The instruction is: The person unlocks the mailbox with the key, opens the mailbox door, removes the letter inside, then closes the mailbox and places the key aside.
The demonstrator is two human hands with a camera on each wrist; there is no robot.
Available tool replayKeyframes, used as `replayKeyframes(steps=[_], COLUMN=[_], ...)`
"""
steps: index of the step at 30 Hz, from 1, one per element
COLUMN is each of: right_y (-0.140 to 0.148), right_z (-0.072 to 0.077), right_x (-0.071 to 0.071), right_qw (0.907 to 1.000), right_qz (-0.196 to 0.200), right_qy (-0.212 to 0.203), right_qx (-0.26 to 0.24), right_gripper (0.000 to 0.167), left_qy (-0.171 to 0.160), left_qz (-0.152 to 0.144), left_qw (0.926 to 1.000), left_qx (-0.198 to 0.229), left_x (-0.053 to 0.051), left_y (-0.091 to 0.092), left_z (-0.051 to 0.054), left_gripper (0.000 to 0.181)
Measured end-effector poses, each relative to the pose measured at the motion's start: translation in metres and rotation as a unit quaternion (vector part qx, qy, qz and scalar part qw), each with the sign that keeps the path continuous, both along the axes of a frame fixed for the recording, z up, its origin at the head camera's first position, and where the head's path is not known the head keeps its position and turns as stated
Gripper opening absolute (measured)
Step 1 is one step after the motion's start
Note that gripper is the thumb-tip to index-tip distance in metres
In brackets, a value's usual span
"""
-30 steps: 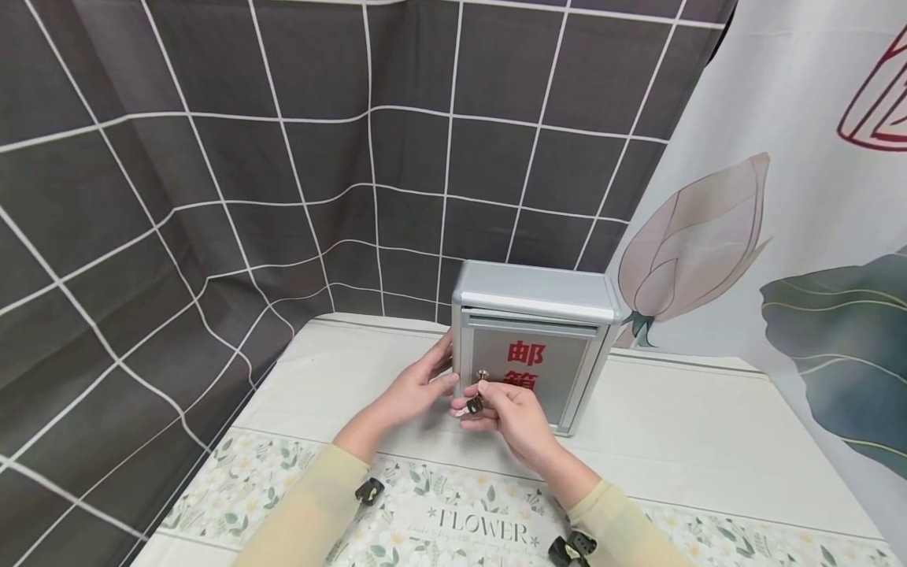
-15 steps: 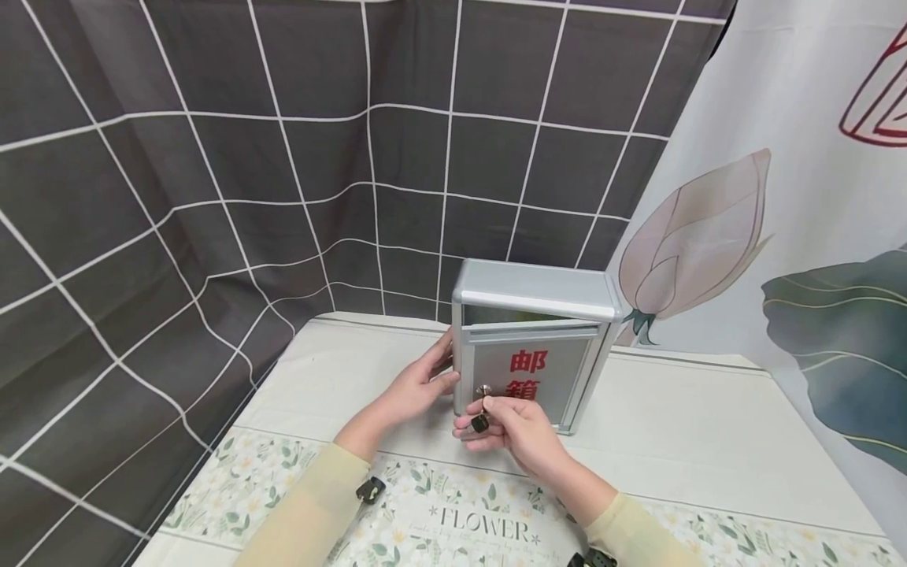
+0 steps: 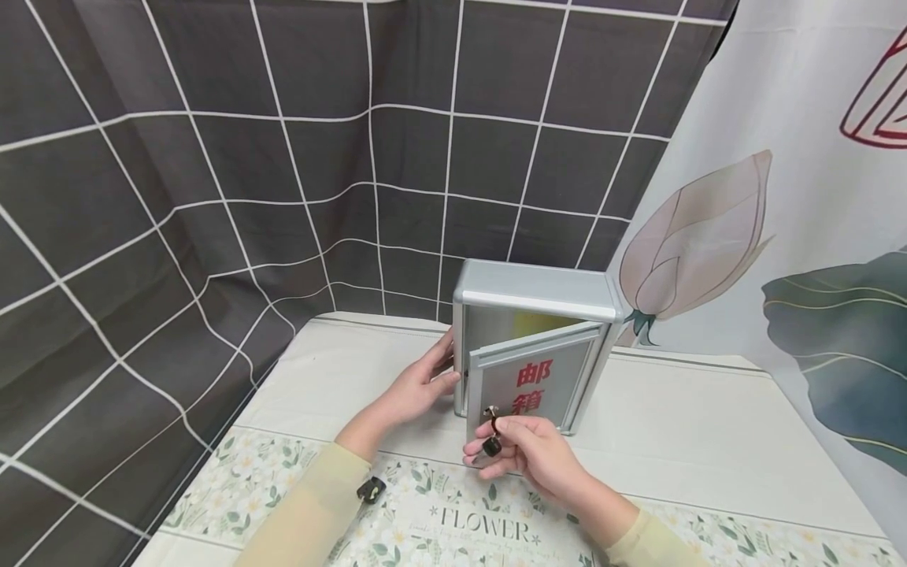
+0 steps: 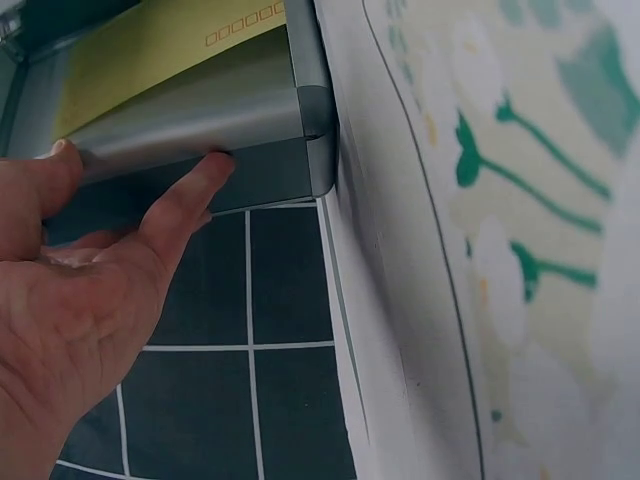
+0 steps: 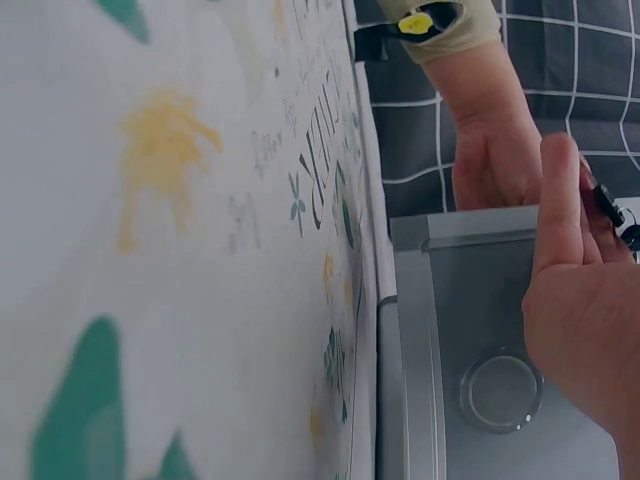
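Observation:
A silver metal mailbox (image 3: 534,283) stands upright with red characters on its door (image 3: 570,378), which is swung partly outward. Inside, a yellow envelope (image 4: 165,65) shows in the left wrist view. My left hand (image 3: 409,391) rests against the box's left side, fingers extended along the wall and thumb at the front edge. With thumb and forefinger my right hand (image 3: 542,455) pinches a key in the door's lock (image 3: 491,411), its blade hidden. A second, black-headed key (image 3: 492,446) hangs below, beside the other fingers.
The table bears a white cloth (image 3: 694,441) with a floral band. Behind hangs a dark grid-patterned curtain (image 3: 404,157). A light curtain with a flower print (image 3: 694,236) is at the right. A round transparent disc (image 5: 501,390) shows on the door in the right wrist view.
The door has swung outward from nearly closed, uncovering the inside. My right hand has moved toward me and slightly right with the key. The left hand has stayed on the mailbox's side.

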State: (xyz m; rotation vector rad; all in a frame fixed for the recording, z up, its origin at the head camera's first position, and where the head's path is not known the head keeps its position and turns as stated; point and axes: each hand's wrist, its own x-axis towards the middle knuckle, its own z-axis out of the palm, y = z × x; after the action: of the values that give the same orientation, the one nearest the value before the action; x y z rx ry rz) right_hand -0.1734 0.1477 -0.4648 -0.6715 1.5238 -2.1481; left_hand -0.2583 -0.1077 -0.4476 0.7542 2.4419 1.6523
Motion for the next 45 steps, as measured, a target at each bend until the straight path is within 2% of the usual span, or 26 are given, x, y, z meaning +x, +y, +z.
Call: replayKeyframes(steps=[8,13,20,28,35,39,45], right_y=[0.013,0.022,0.039,0.059,0.079,0.091,0.106], right_z=[0.000,0.000,0.001,0.001,-0.008,-0.013,-0.016], right_x=[0.006,0.010,0.017,0.020,0.019,0.018,0.016], right_qw=[0.9979,0.9944,0.9907,0.9785,0.9658,0.9665,0.9648], right_qz=[0.059,0.092,0.129,0.192,0.239,0.242,0.241], right_qy=[0.008,0.016,0.000,0.005,0.005,0.023,0.080], right_qx=[-0.025,-0.050,-0.043,-0.075,-0.100,-0.084,-0.068], right_gripper=[0.038,0.041,0.040,0.039,0.043,0.042,0.039], left_qy=[0.009,0.009,0.007,0.004,0.008,0.011,0.014], left_qz=[-0.006,-0.014,-0.012,-0.001,-0.004,-0.003,-0.008], left_qw=[0.9999,0.9997,0.9999,1.0000,1.0000,0.9999,0.9999], left_qx=[0.004,0.017,0.010,-0.002,-0.001,-0.003,0.000], left_x=[-0.001,-0.001,0.001,0.001,0.000,0.000,-0.002], left_y=[-0.002,-0.001,0.000,0.001,0.000,-0.002,-0.001], left_z=[-0.002,-0.002,-0.002,-0.001,-0.003,-0.004,-0.005], left_gripper=[0.082,0.081,0.081,0.082,0.081,0.081,0.081])
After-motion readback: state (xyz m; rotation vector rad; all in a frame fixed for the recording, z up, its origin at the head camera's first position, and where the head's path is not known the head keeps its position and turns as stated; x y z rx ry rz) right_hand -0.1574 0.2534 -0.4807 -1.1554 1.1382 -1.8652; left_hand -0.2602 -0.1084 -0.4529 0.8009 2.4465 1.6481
